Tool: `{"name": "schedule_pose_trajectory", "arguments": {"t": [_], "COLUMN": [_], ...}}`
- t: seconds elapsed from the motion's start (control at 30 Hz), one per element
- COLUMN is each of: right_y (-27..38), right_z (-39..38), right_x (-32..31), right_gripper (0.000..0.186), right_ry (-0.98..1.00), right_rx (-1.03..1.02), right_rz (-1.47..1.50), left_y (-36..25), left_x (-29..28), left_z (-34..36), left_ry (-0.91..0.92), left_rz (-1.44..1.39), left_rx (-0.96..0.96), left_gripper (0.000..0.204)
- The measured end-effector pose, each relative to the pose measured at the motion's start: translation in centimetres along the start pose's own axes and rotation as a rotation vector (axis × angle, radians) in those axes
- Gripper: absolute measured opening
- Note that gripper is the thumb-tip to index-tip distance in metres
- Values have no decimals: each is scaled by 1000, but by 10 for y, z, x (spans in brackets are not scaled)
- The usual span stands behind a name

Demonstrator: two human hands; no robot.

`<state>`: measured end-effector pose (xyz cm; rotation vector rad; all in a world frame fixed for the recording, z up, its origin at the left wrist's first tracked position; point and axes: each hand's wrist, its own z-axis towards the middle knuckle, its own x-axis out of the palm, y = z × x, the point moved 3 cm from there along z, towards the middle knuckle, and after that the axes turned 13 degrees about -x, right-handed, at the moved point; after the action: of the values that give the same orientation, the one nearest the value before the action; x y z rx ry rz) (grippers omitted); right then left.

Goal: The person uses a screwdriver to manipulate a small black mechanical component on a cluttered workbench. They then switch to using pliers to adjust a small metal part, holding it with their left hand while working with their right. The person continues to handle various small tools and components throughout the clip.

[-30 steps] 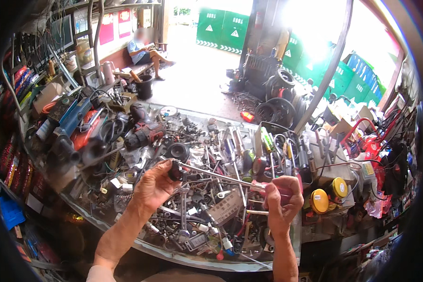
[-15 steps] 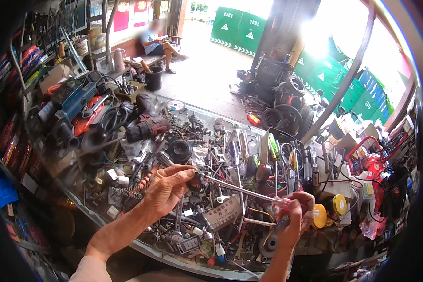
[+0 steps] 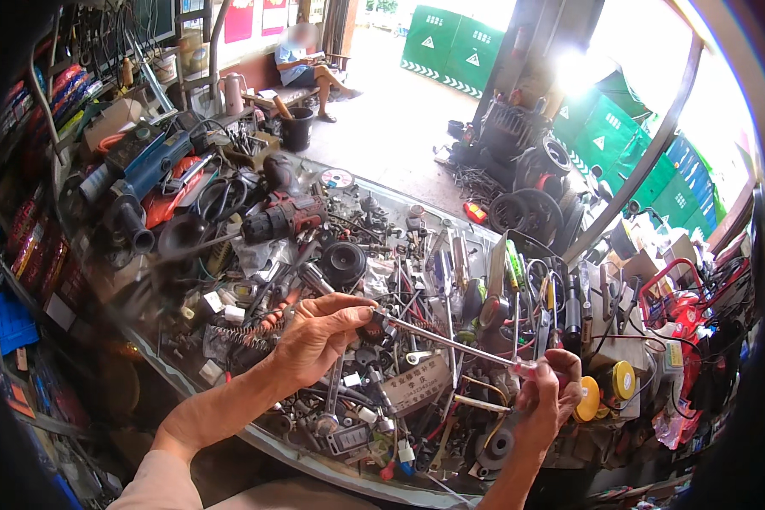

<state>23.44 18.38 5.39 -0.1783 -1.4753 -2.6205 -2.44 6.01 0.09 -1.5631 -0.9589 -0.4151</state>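
Over the cluttered bench, my left hand (image 3: 314, 340) is closed in a pinch on a small dark part (image 3: 371, 328), whose kind I cannot make out. My right hand (image 3: 551, 398) grips the reddish, see-through handle of a screwdriver (image 3: 455, 343). Its long metal shaft slants up to the left, and the tip meets or nearly meets the dark part beside my left fingertips. Beneath the shaft lie a small wrench (image 3: 418, 356) and a brown cardboard piece (image 3: 416, 384) with writing on it.
The glass-topped bench (image 3: 314, 466) carries loose screws, springs, wires and tools. A red-black power drill (image 3: 285, 218) and a round black part (image 3: 342, 263) lie beyond my left hand. Yellow round containers (image 3: 624, 380) stand right. Far off, a person (image 3: 302, 68) sits near a black bucket (image 3: 297, 129).
The whole view has shifted, with the scene now lower and farther right. Both hands keep their grips, and the screwdriver stays at the dark part.
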Motion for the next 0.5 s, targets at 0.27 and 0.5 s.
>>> {"name": "schedule_pose_trajectory", "arguments": {"t": [0.27,0.5], "right_y": [-2,-8], "right_z": [2,2], "right_x": [-10,-17], "right_gripper": [16,24], "right_ry": [51,32], "right_rx": [59,24], "right_rz": [-13,-110], "left_y": [5,3], "left_x": [-1,-1], "left_z": [0,1], "left_ry": [-9,4], "left_rz": [53,63], "left_rx": [-5,5], "left_gripper": [16,16]}}
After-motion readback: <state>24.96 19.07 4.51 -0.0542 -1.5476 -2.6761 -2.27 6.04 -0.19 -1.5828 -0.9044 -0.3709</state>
